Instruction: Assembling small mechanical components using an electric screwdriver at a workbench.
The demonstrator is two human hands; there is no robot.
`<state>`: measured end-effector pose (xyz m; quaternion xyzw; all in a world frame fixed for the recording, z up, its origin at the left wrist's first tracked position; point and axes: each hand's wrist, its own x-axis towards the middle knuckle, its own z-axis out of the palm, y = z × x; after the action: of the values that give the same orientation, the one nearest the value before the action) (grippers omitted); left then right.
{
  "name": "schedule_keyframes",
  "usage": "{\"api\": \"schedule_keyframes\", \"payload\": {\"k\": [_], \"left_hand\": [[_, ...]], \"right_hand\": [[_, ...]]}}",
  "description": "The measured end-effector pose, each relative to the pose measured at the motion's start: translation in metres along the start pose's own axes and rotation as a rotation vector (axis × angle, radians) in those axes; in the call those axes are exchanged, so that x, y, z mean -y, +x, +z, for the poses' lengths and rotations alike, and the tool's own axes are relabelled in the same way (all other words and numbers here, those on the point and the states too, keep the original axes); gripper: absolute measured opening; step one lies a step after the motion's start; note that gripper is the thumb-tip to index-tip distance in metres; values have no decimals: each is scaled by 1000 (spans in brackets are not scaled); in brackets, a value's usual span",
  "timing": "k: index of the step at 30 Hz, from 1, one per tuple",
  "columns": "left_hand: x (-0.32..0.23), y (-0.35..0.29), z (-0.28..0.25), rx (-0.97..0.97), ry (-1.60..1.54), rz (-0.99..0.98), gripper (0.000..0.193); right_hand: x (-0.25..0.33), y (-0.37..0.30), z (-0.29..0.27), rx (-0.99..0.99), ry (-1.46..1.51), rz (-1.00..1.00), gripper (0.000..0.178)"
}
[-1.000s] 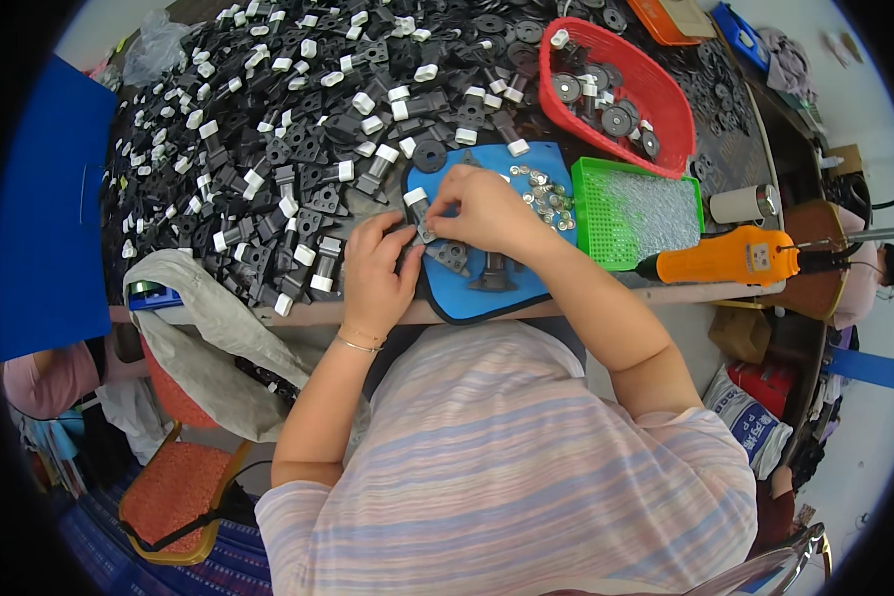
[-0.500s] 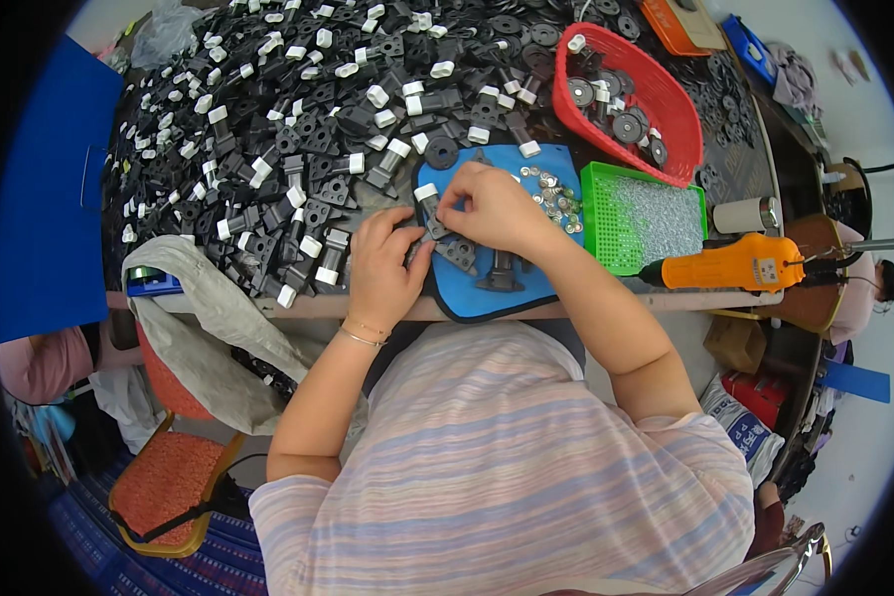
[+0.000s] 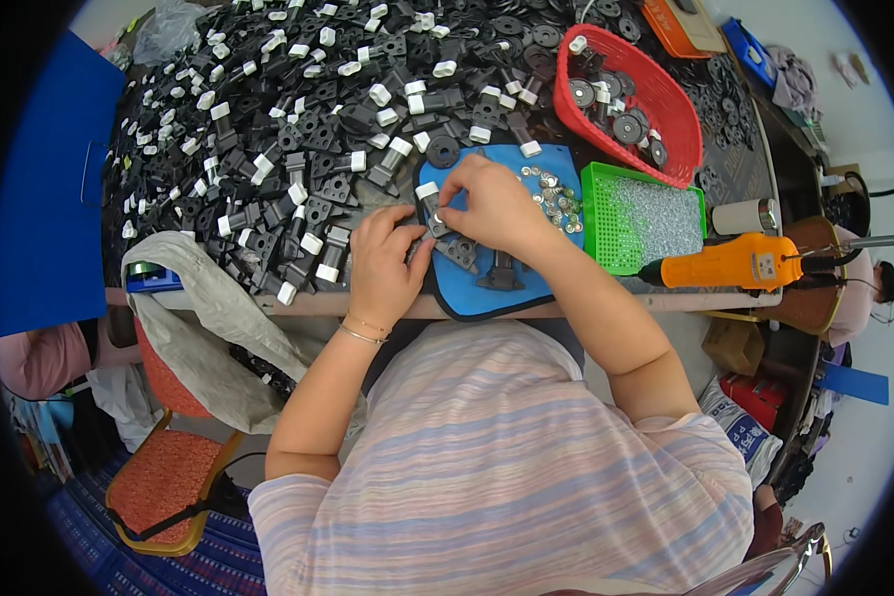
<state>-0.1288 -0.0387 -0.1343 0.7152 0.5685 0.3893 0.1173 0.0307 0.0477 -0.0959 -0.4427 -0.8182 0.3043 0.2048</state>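
A black plastic part with a white cap lies on the blue mat. My left hand is at its near end, thumb and fingertips closed on the part's edge. From the other side my right hand reaches over the same part, thumb and forefinger pinched close to its surface. Whatever is between those fingertips is too small to make out. Close by on the mat are a black bracket with holes and another black part. Small round metal pieces lie beside my right wrist.
Black parts with white caps heap over the table's left and back. At right stand a red basket of wheels, a green tray of small metal pieces, and an orange power screwdriver. A grey cloth drapes over the front edge.
My right fingers have shifted slightly over the black plastic part. My left hand stays in nearly the same place, and the things around have not moved.
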Motion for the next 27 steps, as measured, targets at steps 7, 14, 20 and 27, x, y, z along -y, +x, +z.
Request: {"api": "schedule_keyframes", "payload": {"k": [7, 14, 20, 27], "left_hand": [[1, -1, 2, -29, 2, -61, 19], [0, 1, 3, -60, -19, -93, 23], [0, -1, 3, -57, -2, -80, 25], [1, 0, 2, -64, -6, -65, 24]], "right_hand": [[14, -2, -8, 25, 6, 39, 14], [39, -30, -8, 207, -358, -84, 16], [39, -36, -21, 320, -390, -2, 17], [32, -31, 9, 198, -463, 11, 16]]}}
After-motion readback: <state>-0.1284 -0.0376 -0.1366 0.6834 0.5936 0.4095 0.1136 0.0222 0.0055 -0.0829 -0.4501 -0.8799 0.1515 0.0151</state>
